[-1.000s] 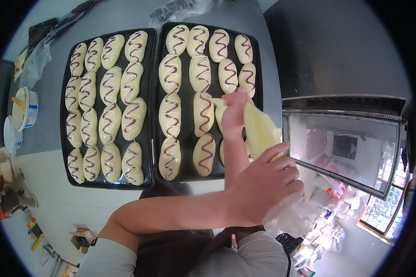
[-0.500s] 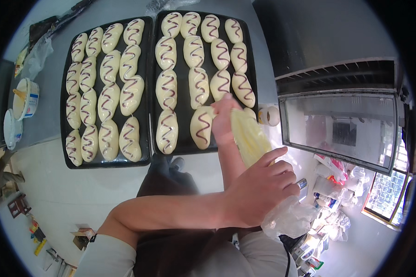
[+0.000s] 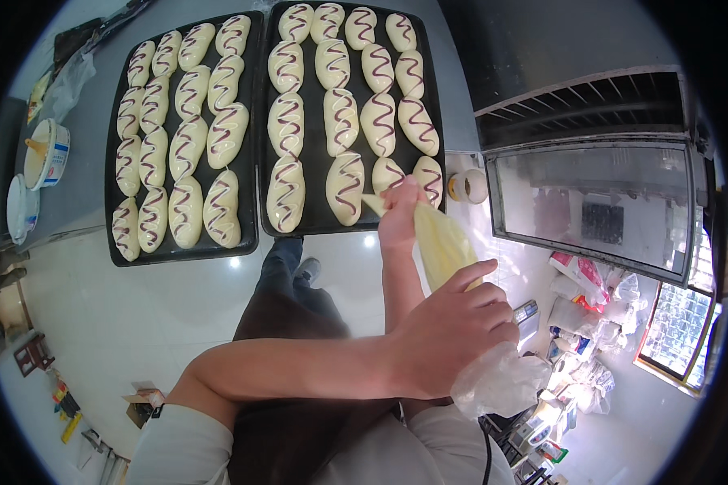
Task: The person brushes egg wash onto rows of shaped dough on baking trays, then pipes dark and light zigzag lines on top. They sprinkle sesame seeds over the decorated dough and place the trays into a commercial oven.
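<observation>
Head: trays [image 3: 316, 166] higher in view than half a second ago, rightmost near bun [image 3: 430, 184] more exposed | bag [image 3: 445, 246] at tray's near right corner, tip up-left, long axis slanting down-right | right hand [image 3: 401, 214] wraps its front, left hand [image 3: 453, 335] clutches its rear | grey desk [image 3: 77, 174], pale floor [image 3: 352, 283], glass door [image 3: 590, 202] at right

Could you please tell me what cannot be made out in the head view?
Head view:
Bottom-row bun: partly hidden by the right hand.
Piping bag: gripped stretch covered by the left hand.
Right forearm: lower part behind the left wrist.
Bag's tip: too small to tell whether anything flows.
</observation>
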The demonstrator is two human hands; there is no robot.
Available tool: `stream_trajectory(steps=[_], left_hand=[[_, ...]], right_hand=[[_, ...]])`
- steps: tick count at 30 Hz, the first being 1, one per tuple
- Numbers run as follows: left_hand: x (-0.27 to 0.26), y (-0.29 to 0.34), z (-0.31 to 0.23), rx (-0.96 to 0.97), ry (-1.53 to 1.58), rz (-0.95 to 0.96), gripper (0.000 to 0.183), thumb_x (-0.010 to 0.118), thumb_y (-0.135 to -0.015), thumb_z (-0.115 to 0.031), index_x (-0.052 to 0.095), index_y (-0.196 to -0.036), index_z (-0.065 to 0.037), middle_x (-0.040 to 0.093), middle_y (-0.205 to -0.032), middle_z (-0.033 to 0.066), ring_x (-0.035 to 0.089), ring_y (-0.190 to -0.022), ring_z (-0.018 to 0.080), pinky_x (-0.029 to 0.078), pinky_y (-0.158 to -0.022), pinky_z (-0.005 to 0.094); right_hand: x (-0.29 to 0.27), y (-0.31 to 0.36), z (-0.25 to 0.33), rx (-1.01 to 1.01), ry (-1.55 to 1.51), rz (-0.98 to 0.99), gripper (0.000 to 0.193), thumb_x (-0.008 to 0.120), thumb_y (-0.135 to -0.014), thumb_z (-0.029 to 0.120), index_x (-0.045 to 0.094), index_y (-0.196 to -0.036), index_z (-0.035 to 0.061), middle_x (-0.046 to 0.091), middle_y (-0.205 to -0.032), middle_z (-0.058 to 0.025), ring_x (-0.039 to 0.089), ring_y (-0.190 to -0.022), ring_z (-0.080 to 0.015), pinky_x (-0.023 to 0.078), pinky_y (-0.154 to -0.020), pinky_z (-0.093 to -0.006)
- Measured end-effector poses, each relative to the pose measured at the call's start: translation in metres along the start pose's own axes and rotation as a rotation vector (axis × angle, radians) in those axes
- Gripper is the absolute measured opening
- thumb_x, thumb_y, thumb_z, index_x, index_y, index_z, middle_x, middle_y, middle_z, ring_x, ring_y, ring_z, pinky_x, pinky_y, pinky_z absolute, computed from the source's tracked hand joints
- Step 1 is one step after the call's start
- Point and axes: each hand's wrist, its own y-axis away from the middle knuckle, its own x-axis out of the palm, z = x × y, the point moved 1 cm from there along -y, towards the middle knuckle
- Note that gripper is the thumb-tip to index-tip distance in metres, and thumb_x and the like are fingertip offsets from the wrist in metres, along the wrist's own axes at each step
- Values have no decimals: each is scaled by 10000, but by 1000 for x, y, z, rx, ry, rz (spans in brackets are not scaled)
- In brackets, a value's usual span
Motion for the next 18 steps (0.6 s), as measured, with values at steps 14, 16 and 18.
stream_trajectory(steps=[14, 16, 18], left_hand=[[-9, -52, 32, 59, 52, 112, 239, 716, -810, -233, 612, -981, -101, 604, -1044, 59, 572, -1180, 252, 306, -1202, 556], [-23, -78, 52, 67, -1, 79, 219, 714, -840, -247, 614, -966, -97, 605, -1049, 67, 572, -1182, 259, 330, -1187, 555], [-41, -108, 78, 78, -66, 29, 213, 710, -872, -266, 616, -949, -91, 606, -1059, 78, 570, -1184, 275, 358, -1168, 553]], right_hand=[[-17, -66, 12, 400, -1295, 38, 380, 558, -1057, 319, 440, -756, 119, 473, -725, -37, 500, -780, -206, 460, -948, -475], [-6, -123, 11, 410, -1306, -26, 366, 565, -1055, 297, 448, -757, 120, 476, -721, -43, 512, -795, -210, 454, -963, -478], [13, -184, 12, 395, -1280, -75, 355, 576, -1051, 271, 455, -755, 119, 475, -712, -47, 520, -788, -211, 457, -963, -478]])
